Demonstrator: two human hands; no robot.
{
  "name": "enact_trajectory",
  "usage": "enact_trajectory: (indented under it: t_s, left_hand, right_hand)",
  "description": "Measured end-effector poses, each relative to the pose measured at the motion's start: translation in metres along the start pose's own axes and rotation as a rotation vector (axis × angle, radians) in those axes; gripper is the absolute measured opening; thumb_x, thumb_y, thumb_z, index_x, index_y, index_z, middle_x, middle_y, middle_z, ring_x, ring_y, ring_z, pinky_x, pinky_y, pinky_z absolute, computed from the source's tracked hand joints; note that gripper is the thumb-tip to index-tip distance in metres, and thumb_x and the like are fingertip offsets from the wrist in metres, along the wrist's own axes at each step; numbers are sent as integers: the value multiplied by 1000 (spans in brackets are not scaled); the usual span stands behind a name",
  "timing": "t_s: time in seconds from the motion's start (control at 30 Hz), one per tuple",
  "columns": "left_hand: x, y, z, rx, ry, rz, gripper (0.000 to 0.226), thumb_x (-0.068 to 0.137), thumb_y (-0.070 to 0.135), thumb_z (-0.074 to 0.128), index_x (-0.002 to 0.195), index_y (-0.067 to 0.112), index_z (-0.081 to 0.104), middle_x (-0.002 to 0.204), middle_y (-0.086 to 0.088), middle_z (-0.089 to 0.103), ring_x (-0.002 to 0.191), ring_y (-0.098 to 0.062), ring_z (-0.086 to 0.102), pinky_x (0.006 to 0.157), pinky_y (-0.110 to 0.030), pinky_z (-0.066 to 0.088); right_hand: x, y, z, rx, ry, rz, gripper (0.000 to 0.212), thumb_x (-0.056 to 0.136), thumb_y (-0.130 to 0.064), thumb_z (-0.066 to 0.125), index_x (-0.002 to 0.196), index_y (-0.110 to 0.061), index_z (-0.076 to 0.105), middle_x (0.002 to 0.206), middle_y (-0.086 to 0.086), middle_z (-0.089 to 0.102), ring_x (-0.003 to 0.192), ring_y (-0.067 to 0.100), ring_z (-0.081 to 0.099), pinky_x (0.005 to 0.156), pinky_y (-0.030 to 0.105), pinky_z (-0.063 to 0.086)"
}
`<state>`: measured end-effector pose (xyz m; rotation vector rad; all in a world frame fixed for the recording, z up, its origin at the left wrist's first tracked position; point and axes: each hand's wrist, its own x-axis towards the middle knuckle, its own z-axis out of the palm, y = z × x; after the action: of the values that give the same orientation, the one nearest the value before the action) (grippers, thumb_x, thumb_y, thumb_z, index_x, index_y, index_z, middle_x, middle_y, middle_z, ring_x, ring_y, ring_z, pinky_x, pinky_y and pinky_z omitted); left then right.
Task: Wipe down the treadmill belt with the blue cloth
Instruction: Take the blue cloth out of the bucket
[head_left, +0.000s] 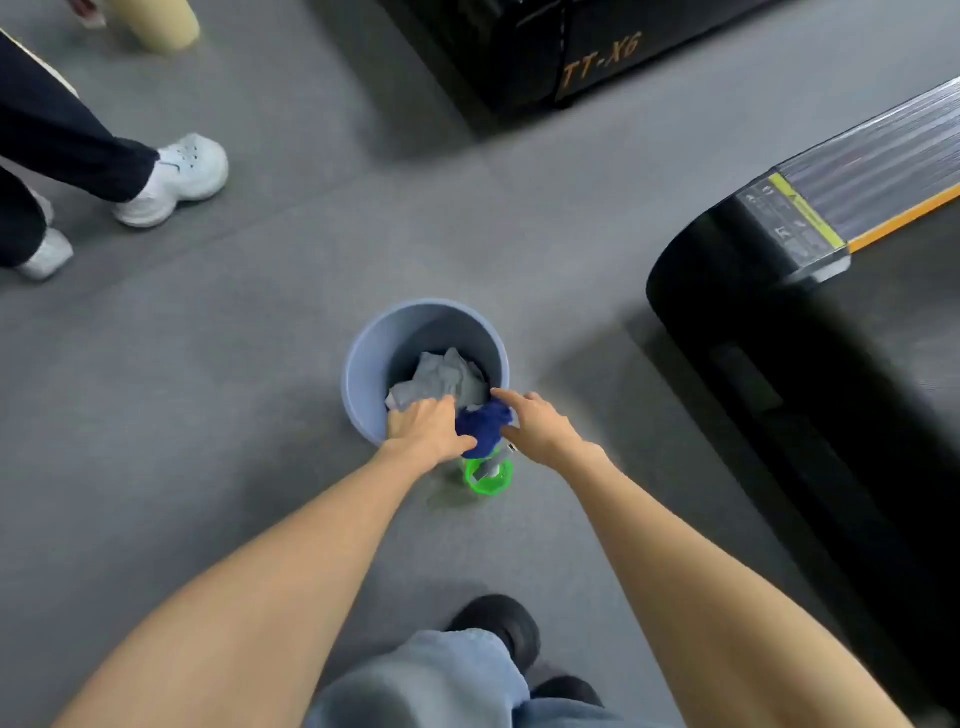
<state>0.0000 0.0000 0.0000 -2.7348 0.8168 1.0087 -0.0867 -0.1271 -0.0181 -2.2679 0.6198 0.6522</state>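
The blue cloth lies bunched over the near rim of a pale blue bucket on the floor. My left hand reaches into the bucket and holds the cloth's left side, thumb against it. My right hand is at the cloth's right side with its index finger straight and touching it. The treadmill belt is the dark surface to the right, beside a silver side rail with an orange strip.
A grey cloth is crumpled inside the bucket. A green spray bottle stands just in front of it. Another person's legs and white shoes are at the left. A black machine stands at the back. The floor is grey.
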Motion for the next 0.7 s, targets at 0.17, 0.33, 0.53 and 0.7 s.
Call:
enact_trajectory:
  t_s: [0.17, 0.33, 0.53, 0.7]
  left_hand:
    - [31, 4, 47, 30, 47, 45, 52, 78, 51, 61, 117, 18, 50, 120, -3, 57, 114, -24, 52, 87, -36, 39]
    - [24, 7, 36, 102, 115, 127, 42, 83, 39, 62, 116, 14, 52, 119, -5, 58, 111, -26, 54, 84, -36, 39]
    - [-17, 27, -40, 47, 193, 187, 20, 85, 22, 57, 103, 14, 55, 111, -7, 59, 107, -29, 55, 82, -38, 39]
    - [-64, 86, -161, 49, 166, 379, 19, 80, 17, 56, 99, 18, 53, 107, -6, 60, 104, -29, 54, 77, -35, 34]
  right_hand:
    - [39, 19, 28, -137, 94, -130, 44, 86, -15, 58, 127, -29, 50, 113, 9, 39, 103, 29, 49, 78, 35, 41]
    - [28, 16, 13, -171, 140, -191, 37, 88, -15, 52, 120, -33, 60, 98, 3, 45, 97, 25, 52, 66, 28, 31]
    - [-26, -7, -42, -195, 348, -143, 23, 85, -23, 56, 105, -17, 66, 110, 5, 48, 106, 25, 43, 75, 30, 30]
    - [-106, -25, -156, 36, 337, -70, 27, 74, -29, 58, 92, -9, 58, 107, 4, 53, 96, 26, 49, 72, 29, 31]
